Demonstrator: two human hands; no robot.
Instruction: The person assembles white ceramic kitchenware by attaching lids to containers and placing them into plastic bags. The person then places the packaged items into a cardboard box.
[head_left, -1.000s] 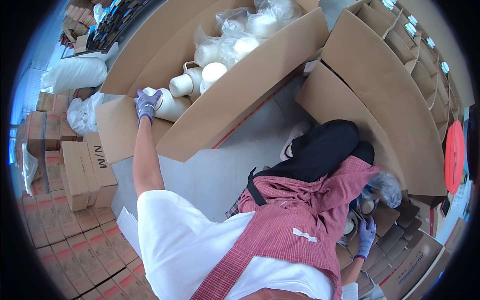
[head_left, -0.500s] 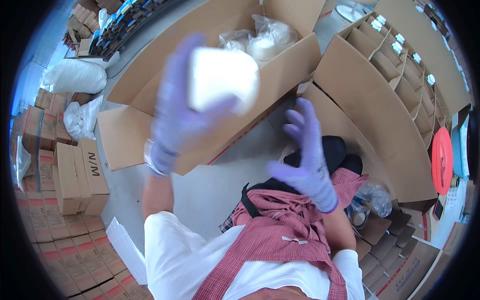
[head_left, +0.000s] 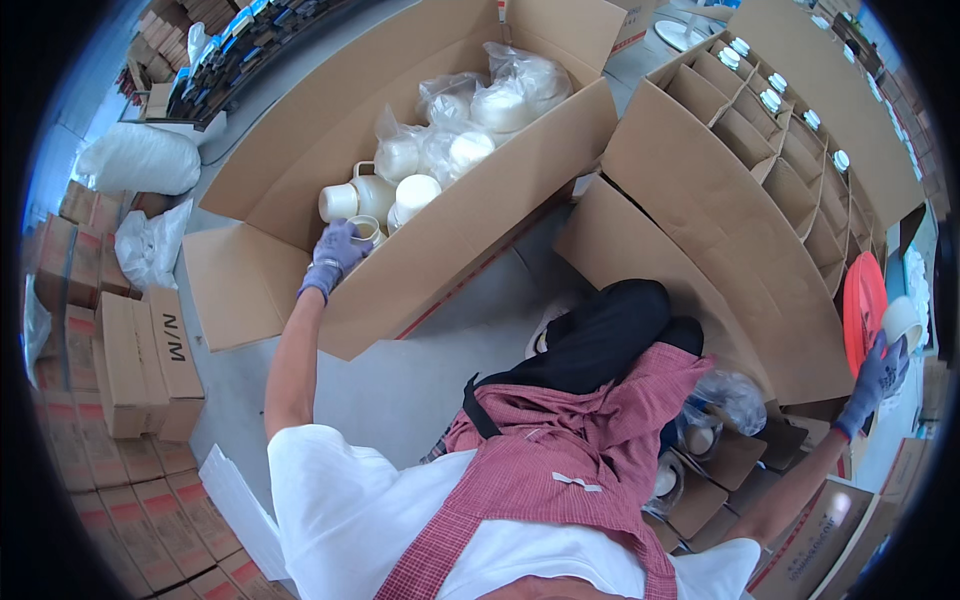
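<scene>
My left hand, in a purple-grey glove, reaches into the long open carton with its fingers closed at the rim of a cream open-mouthed container. Beside it lie a cream jug with a handle and a white round-topped container. Further along, several white containers sit in clear plastic bags. Far to the right, my right hand, gloved too, is closed on a white cylindrical piece. That piece is beside a red round-edged object; its exact kind is unclear.
At the right stands a carton with cardboard dividers, several white-capped bottles in its cells. Stacked cartons and white bags line the left. Near my right leg are more divider cells and clear bags.
My left hand, which held a blurred white container up in front of me, has lowered into the long carton. My right hand, open above my lap before, has swung far right and holds a white cylindrical piece.
</scene>
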